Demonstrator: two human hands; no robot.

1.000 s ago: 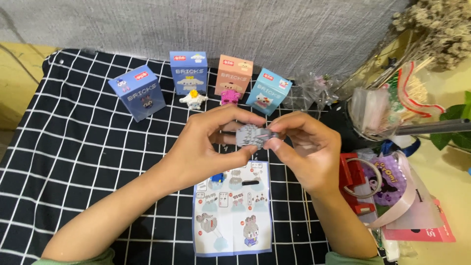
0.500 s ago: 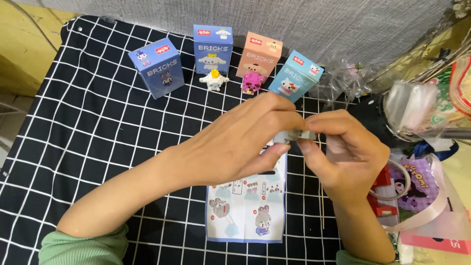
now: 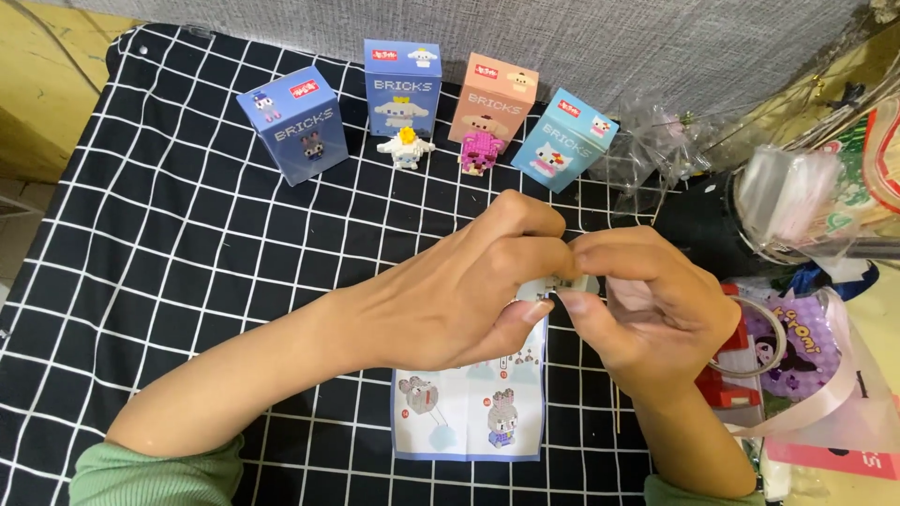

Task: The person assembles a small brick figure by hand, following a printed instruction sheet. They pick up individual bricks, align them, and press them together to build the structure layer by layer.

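My left hand [image 3: 469, 295] and my right hand [image 3: 647, 305] meet above the black grid-patterned cloth [image 3: 169, 234]. Both pinch a small grey brick piece [image 3: 553, 286] between their fingertips; most of it is hidden by the fingers. Under the hands lies a printed instruction sheet [image 3: 469, 412] with pictures of a small figure. Both sleeves are green.
Several small toy boxes stand in a row at the back: a dark blue box [image 3: 292, 124], a blue box [image 3: 402, 77], a pink box [image 3: 492, 101], a light blue box [image 3: 564, 139]. A white brick figure [image 3: 405, 148] and a pink brick figure [image 3: 476, 152] stand before them. Plastic bags [image 3: 797, 197] clutter the right side.
The view has shifted lower and to the right over the cloth. My hands have closed tighter around the grey piece, and it shows less than before.
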